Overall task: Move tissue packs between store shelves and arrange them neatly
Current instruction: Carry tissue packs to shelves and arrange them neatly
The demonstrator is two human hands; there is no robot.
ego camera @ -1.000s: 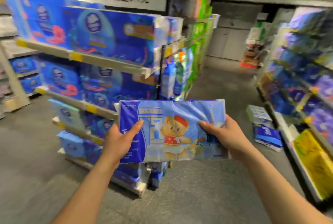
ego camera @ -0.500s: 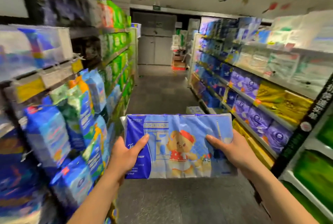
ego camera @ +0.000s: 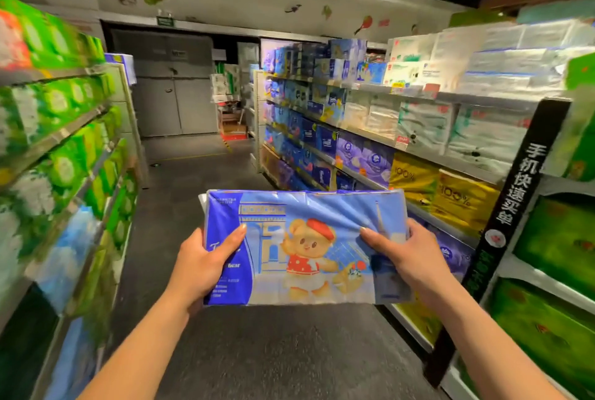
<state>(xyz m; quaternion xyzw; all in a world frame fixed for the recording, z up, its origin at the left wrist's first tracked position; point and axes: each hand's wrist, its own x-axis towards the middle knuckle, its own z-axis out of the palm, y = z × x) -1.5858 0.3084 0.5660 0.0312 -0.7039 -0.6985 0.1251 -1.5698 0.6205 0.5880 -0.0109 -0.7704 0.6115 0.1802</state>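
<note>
Blue crinkled plastic wraps the pack (ego camera: 309, 248), held flat at the lower centre of the frame above the grey floor (ego camera: 273, 351). Its long axis runs left to right, the printed bear facing up. The left hand (ego camera: 199, 267) grips its left end, thumb on top; the right hand (ego camera: 412, 254) grips its right end likewise. At left, the left shelves (ego camera: 61, 134) carry blurred green packs (ego camera: 61, 100). The right shelves (ego camera: 428, 155) hold yellow packs (ego camera: 450, 196), purple packs (ego camera: 363, 158) and white packs (ego camera: 450, 129). A grey double door (ego camera: 174, 90) stands beyond.
</note>
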